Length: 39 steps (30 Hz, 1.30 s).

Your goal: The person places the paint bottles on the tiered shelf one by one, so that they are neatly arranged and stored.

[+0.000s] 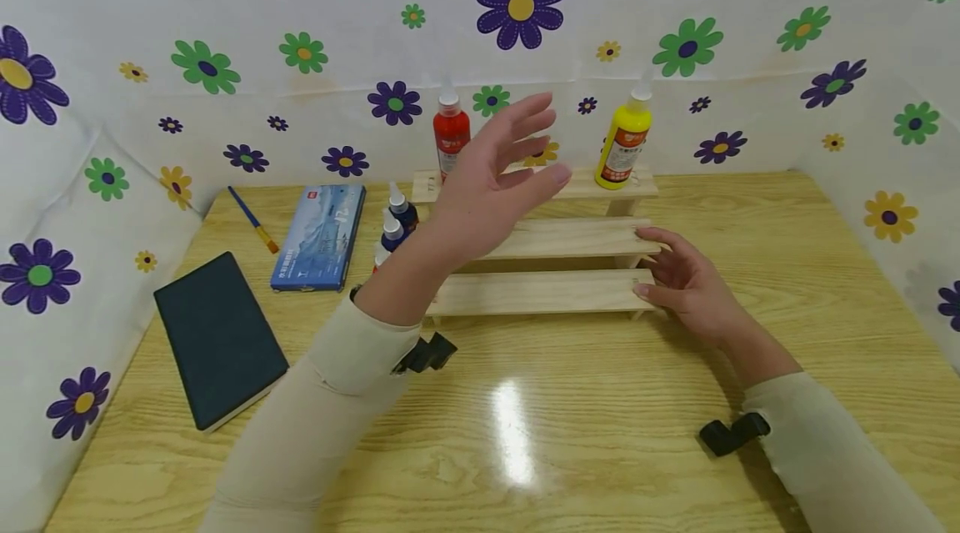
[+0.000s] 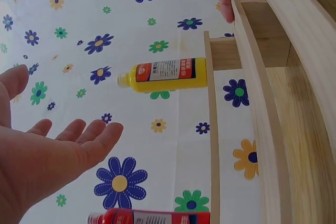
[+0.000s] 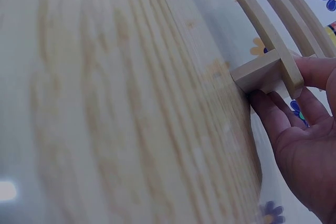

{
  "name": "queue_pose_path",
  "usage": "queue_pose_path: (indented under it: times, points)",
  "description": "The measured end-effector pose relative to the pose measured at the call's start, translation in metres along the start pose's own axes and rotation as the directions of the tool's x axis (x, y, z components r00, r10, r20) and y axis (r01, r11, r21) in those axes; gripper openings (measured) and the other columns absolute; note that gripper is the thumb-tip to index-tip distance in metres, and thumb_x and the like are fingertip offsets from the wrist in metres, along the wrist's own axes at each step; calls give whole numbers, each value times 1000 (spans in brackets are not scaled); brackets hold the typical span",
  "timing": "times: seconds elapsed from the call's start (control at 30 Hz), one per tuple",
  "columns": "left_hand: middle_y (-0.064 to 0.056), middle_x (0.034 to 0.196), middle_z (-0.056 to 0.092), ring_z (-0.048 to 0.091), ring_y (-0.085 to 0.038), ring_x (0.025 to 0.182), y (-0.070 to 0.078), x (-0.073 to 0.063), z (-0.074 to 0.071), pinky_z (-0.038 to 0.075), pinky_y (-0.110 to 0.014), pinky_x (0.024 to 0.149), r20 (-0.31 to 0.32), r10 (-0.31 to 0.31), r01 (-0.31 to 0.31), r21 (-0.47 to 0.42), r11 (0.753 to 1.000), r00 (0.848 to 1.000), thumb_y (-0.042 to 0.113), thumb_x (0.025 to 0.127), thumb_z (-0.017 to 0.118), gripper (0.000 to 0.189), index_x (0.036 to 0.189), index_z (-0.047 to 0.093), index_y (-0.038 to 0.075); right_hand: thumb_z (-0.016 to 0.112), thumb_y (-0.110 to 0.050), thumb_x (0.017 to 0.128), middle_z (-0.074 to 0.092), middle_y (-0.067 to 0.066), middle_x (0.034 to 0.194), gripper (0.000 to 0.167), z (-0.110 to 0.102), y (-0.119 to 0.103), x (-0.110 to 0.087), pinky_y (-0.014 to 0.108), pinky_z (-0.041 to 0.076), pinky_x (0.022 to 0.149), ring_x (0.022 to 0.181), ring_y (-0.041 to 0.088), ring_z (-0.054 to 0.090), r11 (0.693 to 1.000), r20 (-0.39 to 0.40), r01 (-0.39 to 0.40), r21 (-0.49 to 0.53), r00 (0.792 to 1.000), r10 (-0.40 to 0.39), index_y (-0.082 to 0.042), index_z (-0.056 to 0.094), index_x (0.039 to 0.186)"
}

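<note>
A three-step wooden rack (image 1: 540, 293) stands on the table. My right hand (image 1: 693, 291) grips its right end; in the right wrist view the thumb lies on the lowest board (image 3: 281, 59) and fingers reach under it. My left hand (image 1: 491, 183) is raised above the rack's left half, fingers spread and holding nothing. It partly covers a red paint bottle (image 1: 451, 130) on the top step. Farther right on that step stands a yellow paint bottle (image 1: 624, 145). In the left wrist view, the left palm (image 2: 47, 161) is apart from both bottles.
Left of the rack stand dark blue paint bottles (image 1: 402, 209), partly hidden by my left arm, with another bottle barely showing. Farther left lie a blue flat box (image 1: 318, 237), a paintbrush (image 1: 253, 220) and a dark notebook (image 1: 221, 341). A flower-patterned cloth (image 1: 345, 7) hangs behind the table.
</note>
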State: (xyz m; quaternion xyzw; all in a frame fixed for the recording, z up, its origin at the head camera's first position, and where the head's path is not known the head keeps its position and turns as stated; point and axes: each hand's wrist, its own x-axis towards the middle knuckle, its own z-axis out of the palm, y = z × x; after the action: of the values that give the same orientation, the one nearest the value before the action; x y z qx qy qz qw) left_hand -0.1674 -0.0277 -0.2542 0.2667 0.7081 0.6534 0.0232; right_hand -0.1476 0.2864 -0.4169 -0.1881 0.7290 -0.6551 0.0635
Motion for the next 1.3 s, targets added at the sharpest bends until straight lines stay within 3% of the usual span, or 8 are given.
queue_pose_path:
  times: [0.37, 0.53, 0.63, 0.83, 1.07, 1.3]
  points:
    - [1, 144, 51, 50, -13, 129, 3, -27, -25, 42, -33, 106, -65, 60, -62, -29, 998, 996, 7, 97, 66, 58, 150, 43, 14, 60, 18, 91, 52, 4, 139, 71, 0, -2, 0, 23, 45, 99, 127, 23, 50, 1000, 0, 4, 5, 1000, -4, -11, 39, 152]
    - [-3, 142, 53, 51, -18, 129, 5, -40, -39, 40, -38, 108, -109, 110, -113, -19, 993, 988, 2, 96, 64, 55, 147, 45, 9, 60, 19, 91, 53, 5, 138, 70, 1, -3, -1, 23, 46, 98, 126, 22, 51, 1000, -1, 15, 12, 1000, -15, -10, 39, 151]
    - [-7, 141, 53, 51, -23, 129, 5, -49, -47, 41, -40, 107, -142, 103, -106, -10, 994, 984, 1, 96, 63, 54, 147, 45, 8, 59, 20, 90, 53, 5, 137, 70, 2, -4, -2, 23, 46, 97, 126, 20, 52, 1000, -1, 23, 20, 1000, -23, -10, 39, 151]
    - [-5, 142, 53, 50, -22, 130, 2, -67, -66, 42, -38, 106, -225, 38, -25, 59, 998, 974, 3, 98, 63, 52, 146, 46, 13, 58, 20, 90, 53, 4, 138, 71, 1, -2, -1, 23, 46, 98, 125, 17, 52, 999, 3, 24, 24, 1000, -24, -9, 38, 151]
    - [-5, 139, 55, 52, -24, 128, -7, -85, -85, 44, -35, 104, -313, -33, 71, 112, 991, 949, 5, 98, 64, 50, 145, 48, 13, 59, 19, 91, 53, 2, 138, 70, 1, -1, -1, 22, 45, 98, 124, 14, 53, 1000, -2, 19, 4, 1000, -19, -9, 38, 151]
    - [-5, 133, 56, 53, -21, 124, -22, -101, -97, 44, -36, 104, -367, -160, 229, 153, 961, 916, 10, 97, 68, 45, 139, 53, 10, 56, 22, 91, 53, 4, 137, 69, 3, -2, -1, 22, 47, 96, 122, 17, 53, 997, 4, 46, 56, 999, -46, -8, 39, 151]
